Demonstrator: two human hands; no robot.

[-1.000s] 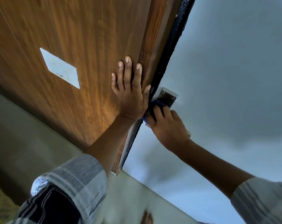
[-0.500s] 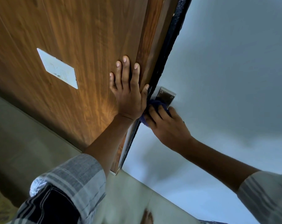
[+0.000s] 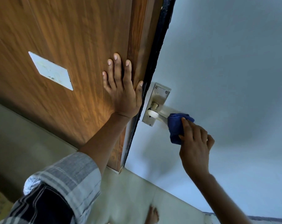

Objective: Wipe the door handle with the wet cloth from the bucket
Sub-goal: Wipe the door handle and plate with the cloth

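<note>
The door handle [image 3: 159, 114] sits on a steel backplate [image 3: 156, 104] screwed to the pale blue-grey door [image 3: 225, 70], close to the door's dark edge [image 3: 154, 62]. Its lever runs out to the right from a brass-coloured hub, and the far end of the lever is covered by the blue cloth [image 3: 177, 126]. The right hand [image 3: 196, 143] has that cloth bunched in its grip, fingers [image 3: 186, 125] curled round it and pressing it onto the lever's outer end, so the hand is closed on the cloth and the cloth touches the handle. The hub and the inner part of the lever are bare and in plain sight.

The left hand [image 3: 123, 89] lies flat and open on the brown wood-grain panel [image 3: 64, 38] just to the left of the dark edge, fingers spread and pointing up, thumb resting along the edge strip; it holds nothing. A white rectangular plate [image 3: 50, 71] is fixed to the wood panel well to the left of that hand. Both forearms come up from below, each with a rolled grey checked sleeve [image 3: 69, 175]. Down at the bottom is a pale tiled floor [image 3: 129, 199], with a bare foot [image 3: 152, 215] standing on it.
</note>
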